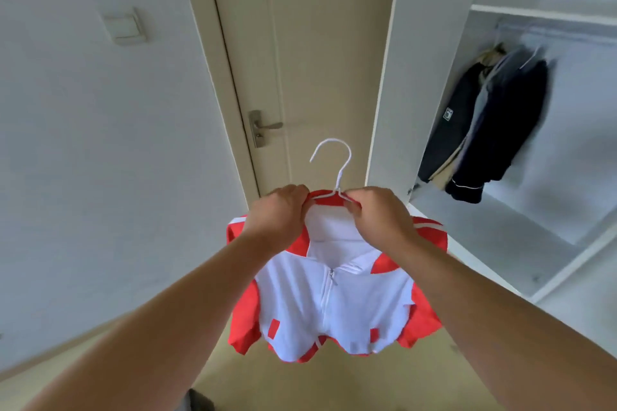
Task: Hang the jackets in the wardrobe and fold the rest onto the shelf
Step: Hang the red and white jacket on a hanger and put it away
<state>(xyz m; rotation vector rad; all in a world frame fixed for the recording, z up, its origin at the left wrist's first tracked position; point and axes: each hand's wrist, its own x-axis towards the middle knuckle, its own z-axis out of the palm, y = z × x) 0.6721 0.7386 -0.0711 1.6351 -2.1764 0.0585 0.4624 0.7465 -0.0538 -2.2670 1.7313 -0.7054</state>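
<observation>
A red and white zip jacket [330, 304] hangs on a white wire hanger [335, 163] held up in front of me, its hook pointing upward. My left hand [277, 213] grips the jacket's red collar at the hanger's left shoulder. My right hand [377, 213] pinches the collar and the wire at the hanger's right shoulder. The open white wardrobe [434, 77] stands to the right. Dark jackets [494, 123] hang from its rail [567, 35].
A beige closed door [317, 60] with a metal handle [267, 126] is straight ahead. A white wall with a light switch [125, 27] is on the left. The wardrobe has a shelf [534, 12] above the rail and a white floor panel [507, 237] below.
</observation>
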